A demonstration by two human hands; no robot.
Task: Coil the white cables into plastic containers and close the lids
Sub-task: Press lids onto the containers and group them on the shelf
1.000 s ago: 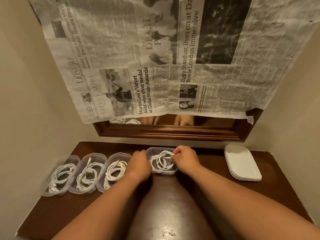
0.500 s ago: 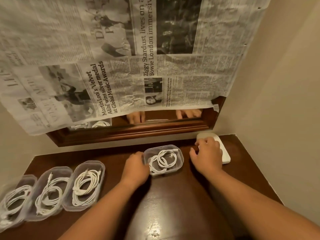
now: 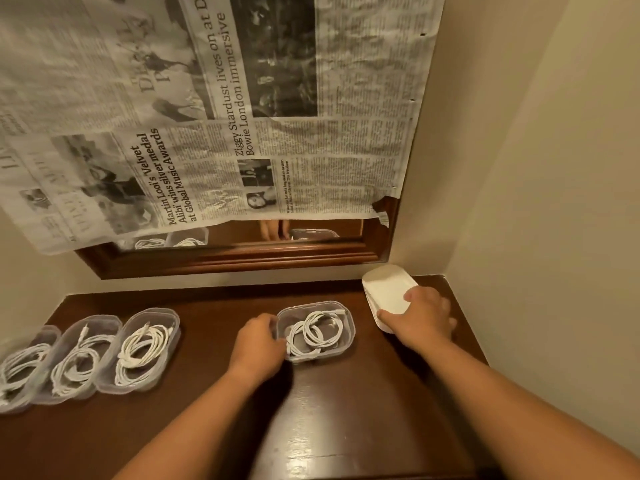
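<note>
- My right hand (image 3: 420,315) rests on the stack of white lids (image 3: 386,292) at the tabletop's (image 3: 346,410) far right corner, thumb on top, fingers curled around the near edge.
- My left hand (image 3: 258,342) cups the left wall of the open container (image 3: 348,318) holding a coiled white cable (image 3: 313,336).
- That container lies just left of the lids, its long axis running left to right; I judge the lid travels leftward, carried by the right hand.

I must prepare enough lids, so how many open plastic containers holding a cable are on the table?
4: one beside the left hand; three in a row at the left, the outermost cut by the frame edge, so more may be hidden.
</note>
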